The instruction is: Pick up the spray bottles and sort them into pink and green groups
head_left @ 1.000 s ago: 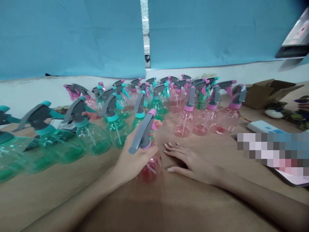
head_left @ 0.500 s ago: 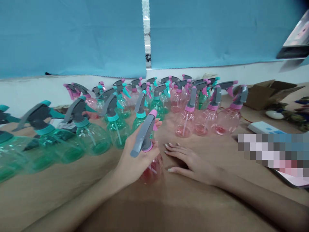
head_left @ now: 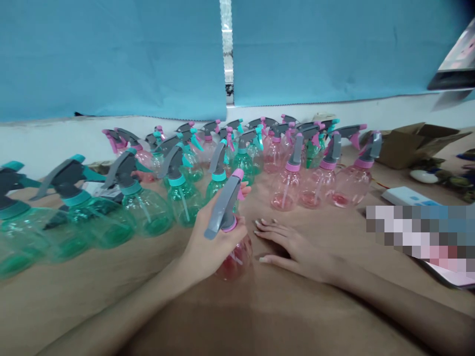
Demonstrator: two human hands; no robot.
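Observation:
My left hand (head_left: 208, 230) is wrapped round the neck of a pink spray bottle (head_left: 234, 262) with a grey and pink trigger head. The bottle stands upright in front of me, its head angled up to the right. My right hand (head_left: 287, 244) lies palm down on the brown table (head_left: 282, 316), fingers stretched out, just right of that bottle and holding nothing. Green spray bottles (head_left: 146, 210) with teal collars stand in a row to the left. Beyond my right hand are three pink spray bottles (head_left: 284, 190) side by side.
More pink and green bottles (head_left: 243, 160) crowd the back near the white wall (head_left: 44, 143). An open cardboard box (head_left: 404, 146) stands at the back right. Nearer lie a white and blue box (head_left: 408, 196) and a blurred-out flat object (head_left: 426, 242). Blue cloth (head_left: 111, 59) hangs behind.
Hardly anything differs. The whole view has shifted slightly, with the bottles at the left a little further right; my left hand keeps its grip and my right hand stays flat.

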